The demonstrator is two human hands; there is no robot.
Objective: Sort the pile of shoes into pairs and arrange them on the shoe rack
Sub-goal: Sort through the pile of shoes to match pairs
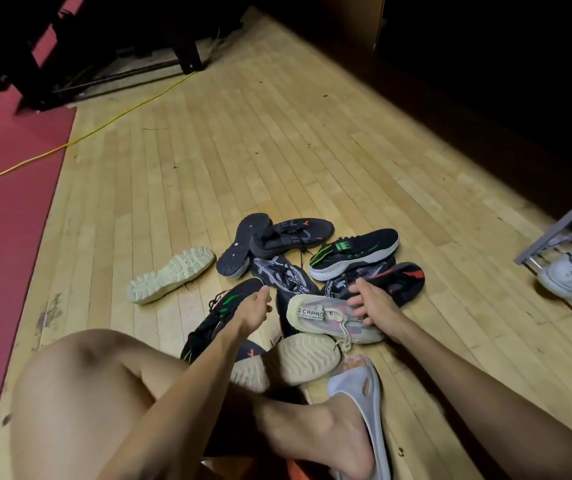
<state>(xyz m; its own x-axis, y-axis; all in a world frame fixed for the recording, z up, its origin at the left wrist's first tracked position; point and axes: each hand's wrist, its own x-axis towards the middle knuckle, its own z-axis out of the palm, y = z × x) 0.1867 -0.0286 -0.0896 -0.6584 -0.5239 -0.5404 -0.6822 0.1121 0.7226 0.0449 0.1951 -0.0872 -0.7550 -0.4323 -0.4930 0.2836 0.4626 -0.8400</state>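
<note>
Rack (554,233) cut off, right hand (376,303) fingers spread on cream shoe (315,315), left hand (255,308) unclear.

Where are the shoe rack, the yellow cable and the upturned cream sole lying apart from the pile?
shoe rack (554,233), head view, grey side frame.
yellow cable (132,107), head view, mid-length.
cream sole (170,274), head view, tread middle.

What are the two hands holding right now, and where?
The right hand rests on the pale knit sneaker near its laces, grip unclear. The left hand hovers over a black green-striped sneaker, apparently holding nothing.
</note>
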